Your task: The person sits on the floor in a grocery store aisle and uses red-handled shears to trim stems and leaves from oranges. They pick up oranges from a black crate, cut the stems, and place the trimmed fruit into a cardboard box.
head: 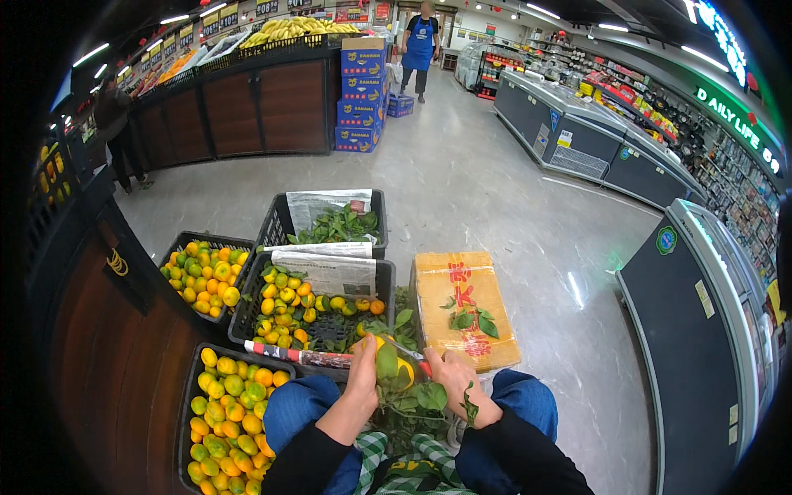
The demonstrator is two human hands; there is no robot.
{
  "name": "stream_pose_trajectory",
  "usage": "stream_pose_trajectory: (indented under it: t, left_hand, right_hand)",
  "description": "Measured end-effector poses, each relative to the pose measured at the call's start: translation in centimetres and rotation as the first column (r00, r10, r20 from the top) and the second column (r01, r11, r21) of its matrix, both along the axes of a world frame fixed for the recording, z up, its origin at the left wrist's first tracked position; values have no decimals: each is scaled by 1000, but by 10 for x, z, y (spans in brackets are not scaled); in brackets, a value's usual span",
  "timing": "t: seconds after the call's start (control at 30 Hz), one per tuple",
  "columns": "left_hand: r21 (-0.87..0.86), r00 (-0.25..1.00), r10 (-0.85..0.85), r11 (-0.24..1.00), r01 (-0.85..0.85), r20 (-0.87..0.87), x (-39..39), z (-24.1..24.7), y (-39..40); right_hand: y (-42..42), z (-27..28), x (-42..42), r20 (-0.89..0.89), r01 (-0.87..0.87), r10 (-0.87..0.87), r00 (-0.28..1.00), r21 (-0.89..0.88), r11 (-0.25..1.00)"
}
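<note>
My left hand (364,378) holds a yellow-green citrus fruit (404,374) with leaves still on it, just above my lap. Red-handled shears (425,369) are gripped in my right hand (456,376), their blades up against the fruit's top side. Loose leaves (408,402) hang and lie below both hands, between my knees. Directly ahead, a black plastic crate (388,291) contains leafy citrus fruits (281,300), mostly along its left and far sides, with newspaper (328,272) at its back wall. My fingers partly hide the shears.
A taped carton (433,278) with leaf sprigs stands by my right knee. Crates of citrus fruit (232,408) (207,272) flank my left. Behind, another crate (383,223) holds leaves. A wooden counter (117,371) borders the left, a freezer (674,346) the right. A person in a blue apron (421,43) stands far ahead.
</note>
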State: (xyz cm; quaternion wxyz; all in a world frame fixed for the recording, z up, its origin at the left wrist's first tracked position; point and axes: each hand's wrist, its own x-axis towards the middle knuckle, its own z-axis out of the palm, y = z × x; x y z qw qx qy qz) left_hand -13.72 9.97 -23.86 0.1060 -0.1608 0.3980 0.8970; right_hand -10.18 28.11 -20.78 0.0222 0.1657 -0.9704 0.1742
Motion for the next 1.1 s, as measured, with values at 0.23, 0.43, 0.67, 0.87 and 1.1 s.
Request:
stream_pose_trajectory:
  t: [0.23,0.43,0.67,0.87,1.1]
  left_hand:
    - [5,994,-49,999,49,95,0,-3,-8]
    - [36,980,199,979,-199,-4,-8,-35,-8]
    - [-28,932,361,932,-362,-35,-1,-21,10]
    - [383,983,181,910,-162,-13,-4,-14,1]
    - [161,983,70,986,-42,-172,0,-1,-5]
  right_hand:
    - [4,-25,-3,0,-69,69,998,-110,992]
    - [-14,-34,0,655,643,460,600,-736,211]
    - [-23,-45,1,611,620,461,644,-769,153]
    - [-3,-56,-4,628,811,608,486,-583,-46]
    - [-1,-40,0,515,821,732,446,-561,-106]
